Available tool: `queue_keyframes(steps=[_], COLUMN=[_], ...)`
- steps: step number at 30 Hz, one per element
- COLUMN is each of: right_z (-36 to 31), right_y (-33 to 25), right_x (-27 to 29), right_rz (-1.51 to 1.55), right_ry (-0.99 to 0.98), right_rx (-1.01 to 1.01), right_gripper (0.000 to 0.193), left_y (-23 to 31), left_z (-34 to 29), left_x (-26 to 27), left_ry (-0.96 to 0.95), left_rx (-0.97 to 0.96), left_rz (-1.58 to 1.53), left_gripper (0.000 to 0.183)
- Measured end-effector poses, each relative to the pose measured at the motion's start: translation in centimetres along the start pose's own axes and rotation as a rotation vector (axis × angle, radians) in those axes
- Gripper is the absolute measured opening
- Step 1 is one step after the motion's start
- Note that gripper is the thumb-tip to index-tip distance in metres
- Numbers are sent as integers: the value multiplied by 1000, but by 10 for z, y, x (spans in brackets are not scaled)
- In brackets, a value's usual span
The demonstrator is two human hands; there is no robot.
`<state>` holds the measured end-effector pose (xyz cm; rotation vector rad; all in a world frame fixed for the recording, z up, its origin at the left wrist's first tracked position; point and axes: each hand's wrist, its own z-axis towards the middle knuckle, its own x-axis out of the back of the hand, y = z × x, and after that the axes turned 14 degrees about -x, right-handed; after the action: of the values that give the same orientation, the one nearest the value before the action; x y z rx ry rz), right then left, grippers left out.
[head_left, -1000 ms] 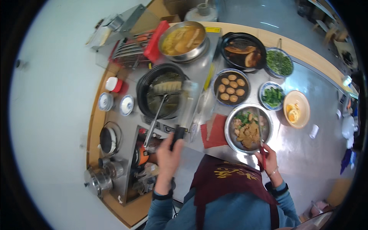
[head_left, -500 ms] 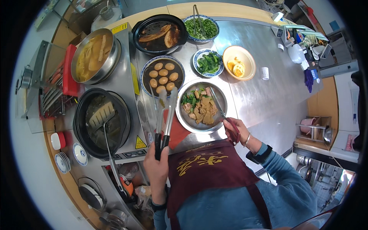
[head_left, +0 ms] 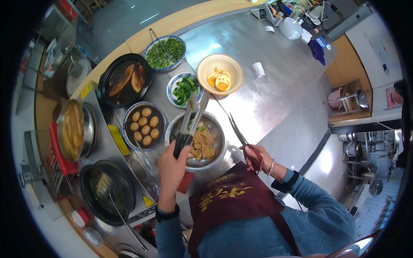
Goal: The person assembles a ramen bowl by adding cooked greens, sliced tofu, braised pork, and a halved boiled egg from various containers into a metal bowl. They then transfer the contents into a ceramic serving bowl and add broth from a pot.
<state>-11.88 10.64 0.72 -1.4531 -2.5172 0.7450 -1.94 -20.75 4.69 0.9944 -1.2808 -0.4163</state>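
Tongs (head_left: 198, 117) hung over the steel bowl (head_left: 217, 133) near the middle of the bench (head_left: 284, 99), their two metal arms spread and slanting away from the person. The left hand (head_left: 171, 167) held them, its grip closed around the black handles (head_left: 182, 147). Their tips reached past the bowl's far rim, towards a plate (head_left: 170, 91) of greens (head_left: 186, 89); whether they touched anything could not be told. Brown pieces (head_left: 204, 145) lay in the bowl, partly hidden by the tongs. To its right, the right hand (head_left: 261, 161) had its grip closed on the red handles of the scissors (head_left: 256, 160), whose blades pointed away over the bench, clear of the bowl. A bracelet (head_left: 271, 167) circled that wrist. Just left of the steel bowl stood a blue-rimmed bowl (head_left: 125, 117) of brown eggs (head_left: 142, 122) in dark liquid. Beyond the greens was a bowl of chopped herbs (head_left: 165, 52), and to their right a cream bowl (head_left: 235, 68) held fried eggs (head_left: 221, 81). Farther left were a black pot (head_left: 102, 86) with meat (head_left: 137, 78), a steel pan (head_left: 87, 129) of yellowish food and a second pot, in which a turner (head_left: 104, 185) rested. Part of a red sheet (head_left: 185, 182) showed between the left hand and the maroon apron (head_left: 241, 185).
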Motion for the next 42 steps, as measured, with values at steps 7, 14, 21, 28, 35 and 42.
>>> queue_keyframes(steps=[7, 14, 21, 28, 35, 42], right_z=[1, 6, 19, 25, 20, 24], right_y=[3, 8, -12, -27, -20, -17], right_x=[44, 79, 103, 116, 120, 114], right_rz=[171, 271, 308, 300, 273, 343], right_ry=[-44, 2, -43, -54, -25, -25], right_rx=[49, -20, 28, 37, 0, -19], right_gripper=[49, 57, 55, 52, 54, 48], left_y=[4, 9, 29, 22, 13, 25], left_z=[169, 193, 204, 268, 318, 297], left_x=[-41, -51, -19, -12, 1, 22], left_ry=[-300, -393, -399, -509, -724, -717], left_rx=[-52, -44, 34, -196, -69, 64], left_rz=[150, 186, 265, 421, 136, 2], left_gripper=[49, 50, 51, 55, 41, 33])
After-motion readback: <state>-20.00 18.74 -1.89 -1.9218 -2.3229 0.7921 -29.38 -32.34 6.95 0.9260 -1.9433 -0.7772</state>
